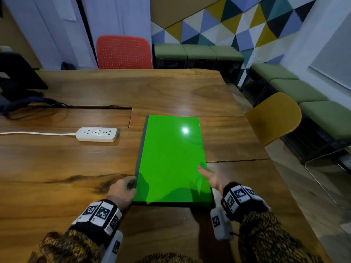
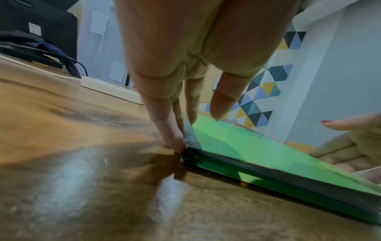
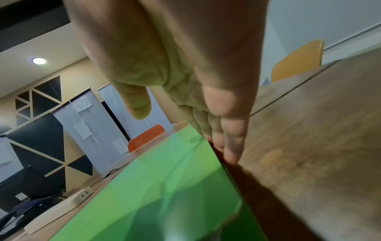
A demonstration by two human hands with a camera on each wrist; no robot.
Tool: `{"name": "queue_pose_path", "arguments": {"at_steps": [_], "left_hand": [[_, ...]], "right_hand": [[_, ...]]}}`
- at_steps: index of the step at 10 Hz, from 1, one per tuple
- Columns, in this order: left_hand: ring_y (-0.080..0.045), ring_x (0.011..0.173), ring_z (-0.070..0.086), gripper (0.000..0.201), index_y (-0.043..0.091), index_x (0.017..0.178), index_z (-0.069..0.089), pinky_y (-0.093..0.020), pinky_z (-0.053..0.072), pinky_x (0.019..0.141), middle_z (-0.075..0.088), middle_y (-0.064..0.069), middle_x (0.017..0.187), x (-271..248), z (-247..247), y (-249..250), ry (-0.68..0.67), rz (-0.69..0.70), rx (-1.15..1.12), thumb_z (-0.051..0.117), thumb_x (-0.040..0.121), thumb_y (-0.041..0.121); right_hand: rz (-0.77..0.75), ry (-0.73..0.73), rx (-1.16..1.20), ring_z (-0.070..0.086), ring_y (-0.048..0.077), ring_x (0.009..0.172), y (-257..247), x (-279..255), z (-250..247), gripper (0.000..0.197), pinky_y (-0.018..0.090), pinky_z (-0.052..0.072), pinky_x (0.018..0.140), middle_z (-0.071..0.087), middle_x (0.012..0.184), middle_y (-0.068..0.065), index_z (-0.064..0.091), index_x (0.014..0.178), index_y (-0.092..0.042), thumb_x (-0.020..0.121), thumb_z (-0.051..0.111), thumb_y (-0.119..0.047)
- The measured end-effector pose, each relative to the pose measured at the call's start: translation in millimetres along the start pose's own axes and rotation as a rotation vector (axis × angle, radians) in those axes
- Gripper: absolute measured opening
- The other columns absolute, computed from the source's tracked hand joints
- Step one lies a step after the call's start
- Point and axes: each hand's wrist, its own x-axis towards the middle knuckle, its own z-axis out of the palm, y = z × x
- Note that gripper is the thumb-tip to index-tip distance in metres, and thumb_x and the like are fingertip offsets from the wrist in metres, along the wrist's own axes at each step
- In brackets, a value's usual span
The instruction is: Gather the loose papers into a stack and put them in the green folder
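Green folder (image 1: 171, 160) lies closed near the table's (image 1: 57, 164) front edge, left hand (image 1: 121, 192) pinching its spine corner, right hand (image 1: 213, 178) flat-fingered against the open side, where papers might slide out.

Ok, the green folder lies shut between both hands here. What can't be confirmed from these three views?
- Papers: none show in any view; the shut green folder cover would hide any inside.
- Left hand fingertips: head view, tucked at the folder's near left corner; blurred in the left wrist view.
- Right hand lower fingers: behind the folder's right edge in the head view.
- Power strip sockets: too small to read.
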Motion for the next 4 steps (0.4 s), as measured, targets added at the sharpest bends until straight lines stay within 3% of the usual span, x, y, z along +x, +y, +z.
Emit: {"name": "queue_pose_path", "arguments": {"at_steps": [2, 3, 4], "left_hand": [[-0.028, 0.116, 0.058, 0.047, 0.012, 0.13, 0.052, -0.03, 0.044, 0.098, 0.061, -0.013, 0.128, 2, -3, -5, 0.015, -0.043, -0.048, 0.058, 0.083, 0.014], [-0.029, 0.117, 0.058, 0.046, 0.011, 0.129, 0.052, -0.034, 0.044, 0.101, 0.061, -0.014, 0.127, 6, -7, -3, 0.01, -0.047, -0.079, 0.058, 0.083, 0.013], [-0.028, 0.114, 0.06, 0.046, 0.008, 0.126, 0.055, -0.035, 0.044, 0.1, 0.064, -0.014, 0.121, 10, -4, -8, 0.031, -0.046, -0.147, 0.06, 0.08, 0.014]], "right_hand": [[-0.112, 0.062, -0.022, 0.05, 0.027, 0.123, 9, 23, 10, 0.075, 0.041, 0.037, 0.107, 0.049, 0.139, 0.012, 0.044, 0.135, -0.009, 0.081, 0.046, -0.061], [-0.145, 0.103, 0.075, 0.054, 0.026, 0.119, 15, 18, 8, 0.106, 0.042, 0.04, 0.106, 0.057, 0.132, 0.009, 0.052, 0.129, -0.013, 0.052, 0.047, -0.086], [-0.104, 0.152, 0.066, 0.052, 0.03, 0.119, 24, 6, 10, 0.063, 0.04, 0.038, 0.105, 0.055, 0.131, 0.015, 0.051, 0.126, -0.003, 0.084, 0.054, -0.05]]}}
